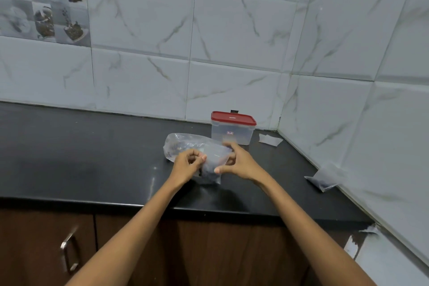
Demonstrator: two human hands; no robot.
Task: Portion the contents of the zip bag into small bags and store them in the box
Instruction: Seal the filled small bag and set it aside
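At the middle of the frame I see the left hand (189,162) and the right hand (236,162) pinching a small bag (212,165) with dark contents. Behind lies the zip bag (180,145); the red-lidded box (232,128) stands closed further up, near the wall.

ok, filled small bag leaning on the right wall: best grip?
Pinch the small bag by its empty upper film with the right hand, coming from the left, counter side. It leans against the wall, dark contents sunk to the bottom, so the top is flat and free.
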